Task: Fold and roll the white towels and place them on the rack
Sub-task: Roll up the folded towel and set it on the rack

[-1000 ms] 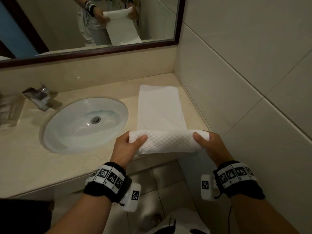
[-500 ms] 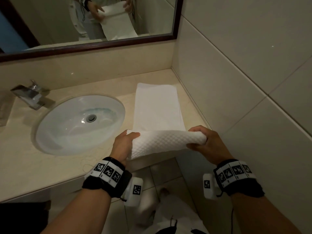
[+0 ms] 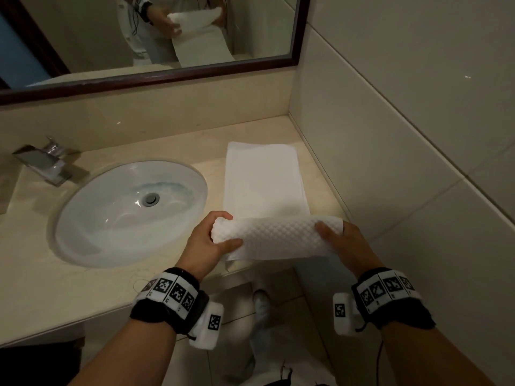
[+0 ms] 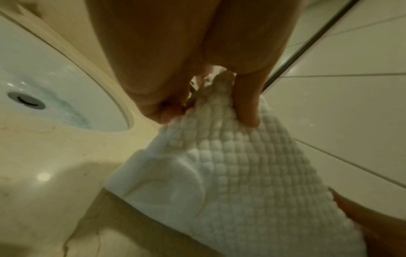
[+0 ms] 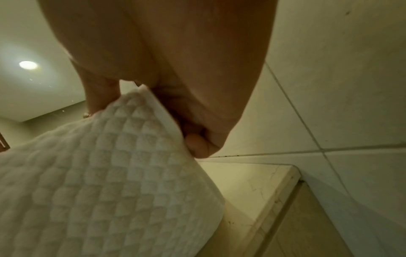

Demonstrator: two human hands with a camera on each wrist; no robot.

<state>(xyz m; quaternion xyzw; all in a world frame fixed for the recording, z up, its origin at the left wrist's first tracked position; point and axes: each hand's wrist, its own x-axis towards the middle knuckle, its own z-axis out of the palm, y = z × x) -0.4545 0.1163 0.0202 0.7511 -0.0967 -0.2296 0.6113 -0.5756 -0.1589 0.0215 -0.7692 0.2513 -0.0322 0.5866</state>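
Observation:
A white waffle-textured towel lies folded into a long strip on the beige counter, to the right of the sink. Its near end is rolled into a thick tube at the counter's front edge. My left hand grips the tube's left end, thumb on top and fingers curled behind. My right hand grips the right end the same way. The left wrist view shows the towel pinched under my thumb, and the right wrist view shows the towel held at its edge. No rack is in view.
An oval white sink with a chrome tap sits left of the towel. A tiled wall closes the counter's right side. A dark-framed mirror hangs behind. Below the counter edge is tiled floor.
Both hands have turned the roll forward along the strip, so the tube is thicker and the flat part shorter. The camera view has shifted slightly.

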